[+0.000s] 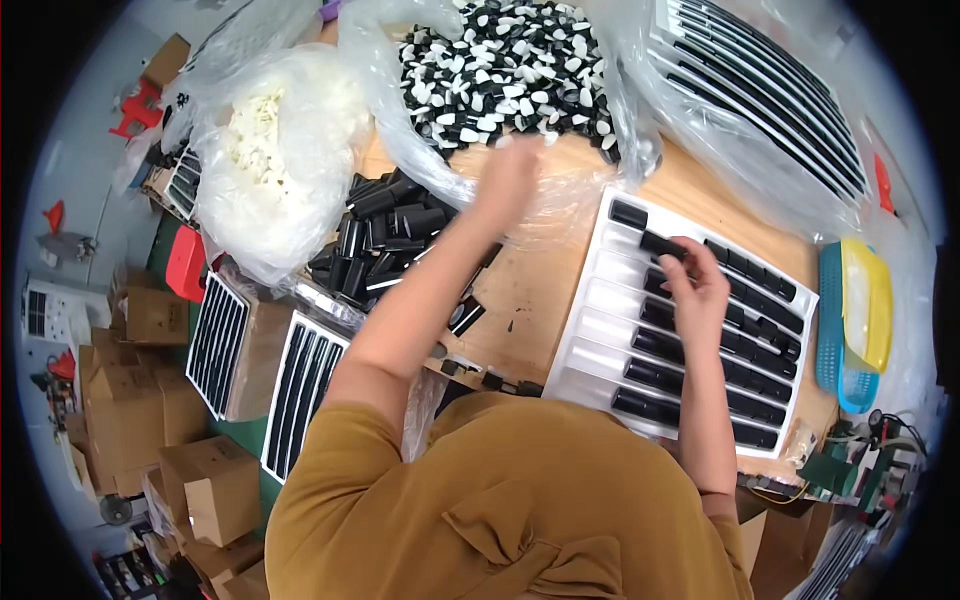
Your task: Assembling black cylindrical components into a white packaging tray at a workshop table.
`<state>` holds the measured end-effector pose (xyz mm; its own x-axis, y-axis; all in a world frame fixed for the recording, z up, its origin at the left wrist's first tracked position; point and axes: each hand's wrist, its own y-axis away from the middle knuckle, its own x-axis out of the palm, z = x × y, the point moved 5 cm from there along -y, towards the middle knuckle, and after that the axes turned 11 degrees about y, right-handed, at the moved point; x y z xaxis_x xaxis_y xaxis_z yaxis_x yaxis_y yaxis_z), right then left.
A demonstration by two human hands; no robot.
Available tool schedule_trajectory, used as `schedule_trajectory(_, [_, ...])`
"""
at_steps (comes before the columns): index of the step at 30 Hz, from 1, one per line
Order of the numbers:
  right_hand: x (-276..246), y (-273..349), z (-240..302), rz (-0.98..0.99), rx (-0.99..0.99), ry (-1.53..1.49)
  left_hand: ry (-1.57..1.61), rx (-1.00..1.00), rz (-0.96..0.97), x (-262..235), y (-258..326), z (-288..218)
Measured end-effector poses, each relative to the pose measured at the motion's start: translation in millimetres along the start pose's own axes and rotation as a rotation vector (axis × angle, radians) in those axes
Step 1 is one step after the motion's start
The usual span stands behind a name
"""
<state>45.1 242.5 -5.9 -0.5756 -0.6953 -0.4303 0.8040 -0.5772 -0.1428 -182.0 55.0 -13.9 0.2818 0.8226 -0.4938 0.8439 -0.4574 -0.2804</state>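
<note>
Currently the right hand (697, 290) pinches a black tube (660, 243) over the white tray (600, 330) at the surface's right edge; the blurred left hand (507, 180), grip unclear, reaches toward the caps (510, 60). Seating the tube comes next, needing a free slot.

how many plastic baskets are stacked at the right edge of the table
2: a yellow basket lies on top of a blue basket, both at the table's right edge beside the white tray. More could be hidden beneath.
</note>
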Motion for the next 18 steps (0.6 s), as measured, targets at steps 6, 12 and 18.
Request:
schedule_trajectory(6, [-53.3, -50.1, -57.0, -0.296, 0.111, 0.0, -0.773, 0.02, -0.068, -74.0, -61.5, 106.3])
schedule_trajectory(12, [-32.2, -83.6, -98.3, -0.257, 0.197, 0.395, -0.677, 0.148, -0.098, -49.5, -49.0, 69.9])
schedule_trajectory(18, [8.0, -85.3, -79.5, -0.124, 0.188, 0.481, 0.212, -0.033, -0.052, -19.4, -2.6, 9.9])
